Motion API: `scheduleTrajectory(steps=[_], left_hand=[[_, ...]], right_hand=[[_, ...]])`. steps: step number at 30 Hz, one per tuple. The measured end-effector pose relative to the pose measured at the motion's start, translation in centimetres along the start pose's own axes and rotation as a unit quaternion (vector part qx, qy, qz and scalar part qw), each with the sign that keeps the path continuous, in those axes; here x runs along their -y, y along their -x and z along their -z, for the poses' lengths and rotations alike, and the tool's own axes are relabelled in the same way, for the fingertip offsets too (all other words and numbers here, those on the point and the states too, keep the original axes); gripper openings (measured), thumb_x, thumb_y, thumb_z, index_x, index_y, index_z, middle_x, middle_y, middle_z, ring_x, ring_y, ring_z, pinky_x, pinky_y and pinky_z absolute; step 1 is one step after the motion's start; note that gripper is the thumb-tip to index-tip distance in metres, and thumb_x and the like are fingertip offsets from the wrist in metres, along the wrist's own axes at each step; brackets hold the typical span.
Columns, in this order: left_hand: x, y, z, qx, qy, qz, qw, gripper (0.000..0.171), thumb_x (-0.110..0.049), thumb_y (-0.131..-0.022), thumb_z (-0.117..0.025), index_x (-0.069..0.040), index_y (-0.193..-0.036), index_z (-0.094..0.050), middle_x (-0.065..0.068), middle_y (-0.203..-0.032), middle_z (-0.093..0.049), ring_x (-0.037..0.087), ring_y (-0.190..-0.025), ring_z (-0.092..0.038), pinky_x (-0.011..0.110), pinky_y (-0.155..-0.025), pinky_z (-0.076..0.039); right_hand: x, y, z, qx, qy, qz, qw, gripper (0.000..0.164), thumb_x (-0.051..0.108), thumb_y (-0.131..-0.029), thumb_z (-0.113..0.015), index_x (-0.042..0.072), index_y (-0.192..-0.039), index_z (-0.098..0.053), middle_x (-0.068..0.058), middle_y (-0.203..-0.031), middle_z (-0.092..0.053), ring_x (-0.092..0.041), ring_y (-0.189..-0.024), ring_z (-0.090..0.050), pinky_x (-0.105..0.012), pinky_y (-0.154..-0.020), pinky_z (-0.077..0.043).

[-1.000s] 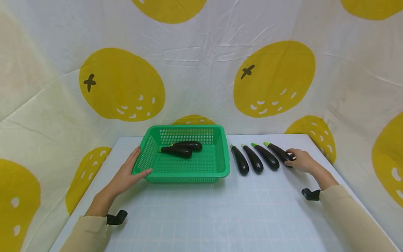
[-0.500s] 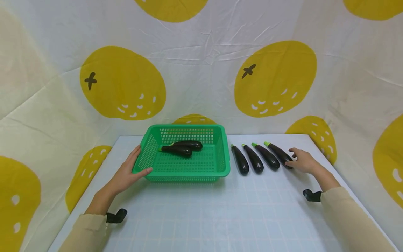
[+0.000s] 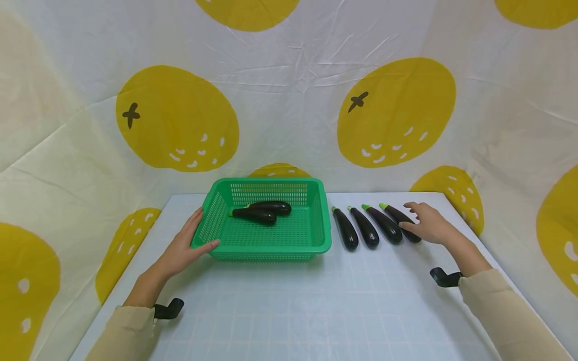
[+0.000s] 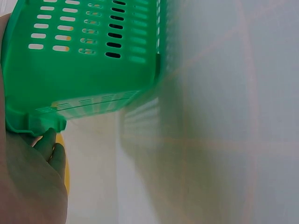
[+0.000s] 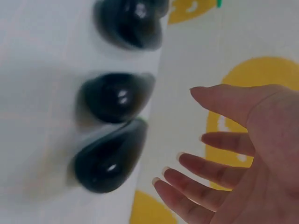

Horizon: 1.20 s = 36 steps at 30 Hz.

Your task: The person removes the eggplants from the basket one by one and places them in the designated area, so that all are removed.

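Note:
My left hand [image 3: 182, 250] rests on the left front corner of a green plastic basket [image 3: 266, 249], thumb over the front rim and fingers along the left side. In the left wrist view, fingertips [image 4: 57, 157] touch under the basket's rim lip. Two eggplants, one at the back [image 3: 271, 207] and one in front [image 3: 254, 215], lie inside the basket. To its right several eggplants lie in a slanted row, green stems away from me. Over the rightmost eggplant [image 3: 396, 216] hovers my right hand [image 3: 426, 223], fingers spread and holding nothing; the right wrist view shows the palm [image 5: 280, 140] apart from the eggplants.
Left of the rightmost eggplant are further eggplants: one near the basket [image 3: 345, 230], a middle one [image 3: 364, 228] and another [image 3: 382, 224]. A white table [image 3: 293, 311] with a faint grid lies beneath. Behind it hangs a white cloth [image 3: 289, 115] with yellow fruit prints.
My right hand has come off the blunt end of the rightmost eggplant and moved slightly up and left, fingers spreading. That eggplant stays in the row. The left hand and basket hold still.

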<state>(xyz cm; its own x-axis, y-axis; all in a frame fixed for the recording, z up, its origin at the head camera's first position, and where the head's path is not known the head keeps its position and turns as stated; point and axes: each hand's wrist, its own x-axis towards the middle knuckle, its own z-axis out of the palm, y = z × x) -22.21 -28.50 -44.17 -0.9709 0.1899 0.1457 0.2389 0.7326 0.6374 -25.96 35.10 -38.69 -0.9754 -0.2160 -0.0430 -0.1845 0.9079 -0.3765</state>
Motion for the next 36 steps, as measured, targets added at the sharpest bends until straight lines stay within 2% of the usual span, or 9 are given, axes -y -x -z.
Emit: scheduleTrajectory(steps=[7, 12, 17, 23, 28, 36], left_hand=[[-0.1, 0.0, 0.2, -0.003, -0.007, -0.009, 0.9999, 0.102, -0.050, -0.094, -0.069, -0.013, -0.166, -0.006, 0.010, -0.173, -0.004, 0.044, -0.155, -0.013, 0.076, -0.111, -0.022], [-0.2, -0.1, 0.3, -0.001, -0.008, -0.011, 0.9999, 0.103, -0.050, -0.095, -0.069, -0.013, -0.166, -0.005, 0.010, -0.173, -0.003, 0.044, -0.155, -0.013, 0.077, -0.111, -0.022], [-0.1, -0.1, 0.3, 0.000, -0.008, -0.006, 0.9999, 0.103, -0.051, -0.094, -0.069, -0.012, -0.166, -0.006, 0.011, -0.172, -0.004, 0.044, -0.155, -0.013, 0.077, -0.111, -0.022], [-0.1, -0.1, 0.2, 0.000, -0.001, -0.007, 1.0000, 0.103, -0.050, -0.094, -0.069, -0.013, -0.166, -0.005, 0.010, -0.173, -0.004, 0.044, -0.155, -0.012, 0.077, -0.111, -0.021], [0.0, -0.1, 0.1, -0.001, -0.001, -0.011, 0.9999, 0.103, -0.050, -0.094, -0.069, -0.013, -0.166, -0.005, 0.010, -0.172, -0.004, 0.043, -0.155, -0.012, 0.077, -0.112, -0.021], [0.0, -0.1, 0.1, -0.001, 0.001, -0.013, 0.9999, 0.102, -0.049, -0.094, -0.070, -0.013, -0.166, -0.006, 0.008, -0.173, -0.004, 0.042, -0.155, -0.012, 0.076, -0.112, -0.021]], right_hand=[[4.4, -0.4, 0.1, -0.020, -0.005, 0.061, 0.998, 0.064, 0.025, -0.097, -0.069, -0.011, -0.144, -0.044, -0.036, -0.132, -0.052, -0.049, -0.115, -0.055, -0.066, -0.097, -0.047], [7.9, -1.1, -0.1, -0.024, -0.010, 0.094, 0.995, 0.061, 0.023, -0.098, -0.068, -0.007, -0.147, -0.046, -0.032, -0.141, -0.050, -0.046, -0.125, -0.052, -0.065, -0.106, -0.042], [11.2, -2.0, -0.3, -0.019, -0.027, 0.126, 0.991, 0.059, 0.024, -0.099, -0.068, -0.003, -0.147, -0.048, -0.026, -0.142, -0.052, -0.042, -0.124, -0.055, -0.060, -0.104, -0.047], [14.4, -3.2, -0.8, -0.012, -0.055, 0.181, 0.982, 0.059, 0.023, -0.099, -0.068, -0.002, -0.148, -0.047, -0.024, -0.141, -0.053, -0.042, -0.125, -0.056, -0.057, -0.099, -0.051], [16.8, -4.1, -1.4, 0.006, -0.078, 0.207, 0.975, 0.060, 0.022, -0.099, -0.067, -0.001, -0.150, -0.045, -0.024, -0.143, -0.052, -0.042, -0.126, -0.055, -0.055, -0.098, -0.052], [20.3, -6.0, -2.8, 0.028, -0.078, 0.251, 0.964, 0.061, 0.021, -0.098, -0.068, -0.003, -0.150, -0.045, -0.022, -0.142, -0.054, -0.038, -0.122, -0.058, -0.051, -0.102, -0.050]])
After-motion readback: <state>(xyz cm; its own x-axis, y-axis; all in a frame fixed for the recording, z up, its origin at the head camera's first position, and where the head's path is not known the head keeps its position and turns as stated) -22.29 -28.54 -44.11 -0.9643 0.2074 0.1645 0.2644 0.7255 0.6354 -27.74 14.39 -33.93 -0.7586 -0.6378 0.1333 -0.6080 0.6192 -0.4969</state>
